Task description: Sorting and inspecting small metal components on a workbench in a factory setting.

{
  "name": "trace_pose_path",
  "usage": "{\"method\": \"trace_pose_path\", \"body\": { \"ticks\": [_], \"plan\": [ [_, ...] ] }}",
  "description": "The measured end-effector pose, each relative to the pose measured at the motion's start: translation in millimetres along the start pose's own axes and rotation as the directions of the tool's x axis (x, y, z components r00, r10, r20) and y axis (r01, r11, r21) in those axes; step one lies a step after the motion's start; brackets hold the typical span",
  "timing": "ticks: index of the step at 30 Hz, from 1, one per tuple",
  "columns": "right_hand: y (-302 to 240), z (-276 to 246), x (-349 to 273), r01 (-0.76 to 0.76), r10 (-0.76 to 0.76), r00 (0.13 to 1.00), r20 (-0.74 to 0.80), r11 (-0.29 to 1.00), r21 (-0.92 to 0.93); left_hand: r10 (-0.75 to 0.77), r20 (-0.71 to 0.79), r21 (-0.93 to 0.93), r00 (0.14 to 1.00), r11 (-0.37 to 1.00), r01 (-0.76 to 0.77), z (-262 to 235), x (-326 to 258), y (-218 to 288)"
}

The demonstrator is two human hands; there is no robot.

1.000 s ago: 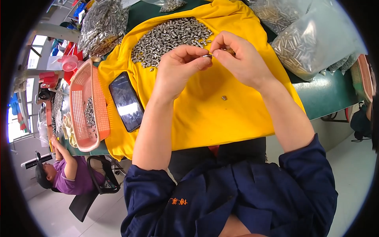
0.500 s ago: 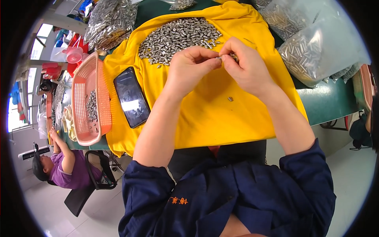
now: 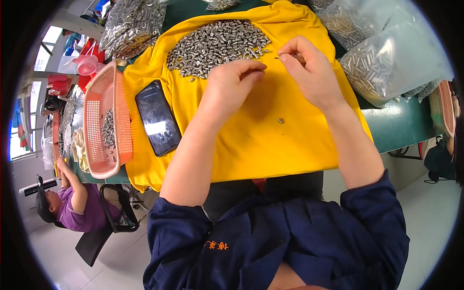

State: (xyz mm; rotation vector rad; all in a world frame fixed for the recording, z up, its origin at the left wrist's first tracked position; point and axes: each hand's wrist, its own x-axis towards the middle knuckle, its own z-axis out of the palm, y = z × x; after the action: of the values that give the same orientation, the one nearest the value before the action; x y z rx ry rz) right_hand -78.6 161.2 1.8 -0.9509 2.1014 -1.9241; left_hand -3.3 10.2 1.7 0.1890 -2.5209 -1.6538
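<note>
My left hand (image 3: 231, 89) hovers over the yellow cloth (image 3: 251, 150), just in front of a heap of small silvery metal fittings (image 3: 212, 48). Its thumb and fingers are closed together, and what they hold, if anything, is hidden. To the right, my right hand (image 3: 311, 75) is closed in a pinch, with a thin dark metal pin (image 3: 277, 58) sticking out at its fingertips. More may sit inside the curled fingers, but I cannot make it out. A single metal fitting (image 3: 281, 121) lies on the cloth below the hands.
A dark phone (image 3: 158, 118) lies left of my left forearm. Beside it stands a pink plastic basket (image 3: 126, 130) with some fittings inside. Clear bags of metal parts (image 3: 369, 70) rest at the right, another bag (image 3: 133, 29) at the back left. A person in purple (image 3: 87, 208) sits far left.
My hands, which met at the fingertips, have come apart. The right hand has moved up and to the right, the left slightly down and left. The lone fitting still lies on the cloth.
</note>
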Motion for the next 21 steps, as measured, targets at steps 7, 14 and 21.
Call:
{"method": "trace_pose_path", "body": {
  "ticks": [7,14,21],
  "plan": [
    [-3,-1,0,-0.041,0.038,0.998,0.049,0.998,0.042,-0.117,0.013,-0.507,0.993,0.855,0.107,-7,4,1],
    [-8,0,-2,-0.030,0.019,0.993,0.114,0.994,0.102,-0.075,0.104,-0.698,0.992,0.705,0.126,-1,1,2],
    [-12,2,-4,-0.037,0.021,0.991,0.129,0.992,0.119,-0.050,0.103,-0.682,0.993,0.723,0.107,0,1,2]
  ]
}}
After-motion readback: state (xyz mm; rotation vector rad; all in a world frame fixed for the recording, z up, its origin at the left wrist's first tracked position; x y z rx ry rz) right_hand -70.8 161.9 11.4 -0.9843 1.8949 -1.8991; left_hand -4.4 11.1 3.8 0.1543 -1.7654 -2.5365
